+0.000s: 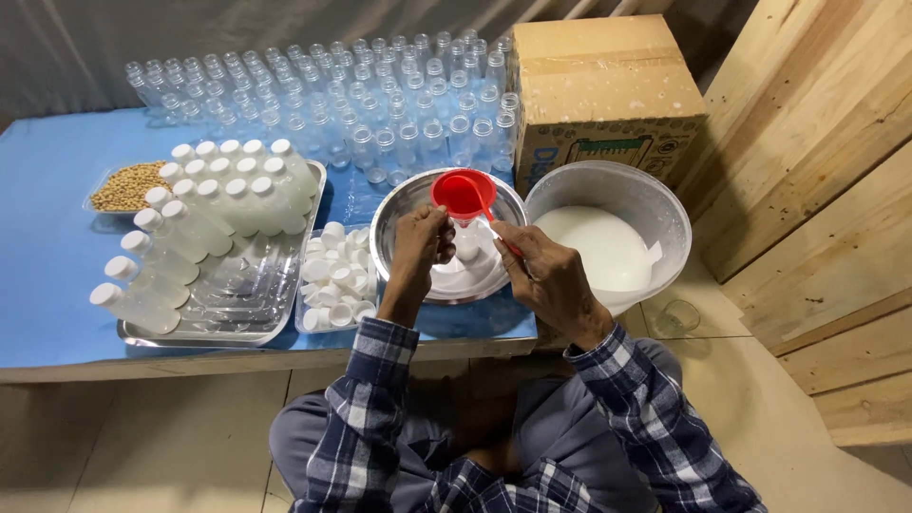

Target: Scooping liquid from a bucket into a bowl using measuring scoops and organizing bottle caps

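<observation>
My left hand [420, 249] steadies a small clear bottle [466, 243] standing in a shallow steel bowl [394, 214], with a red funnel [459, 192] on its mouth. My right hand [543, 275] grips the red handle of a ladle [496, 224] whose cup is over the funnel. White liquid fills a large bowl [655, 204] just right of my right hand. A puddle of white liquid lies in the steel bowl.
A steel tray [242, 294] holds several filled, capped bottles lying down. A clear tub of white caps [332, 275] sits beside it. Many empty bottles [332, 104] stand at the back. A tray of beans [128, 185] is far left, a cardboard box [603, 85] right.
</observation>
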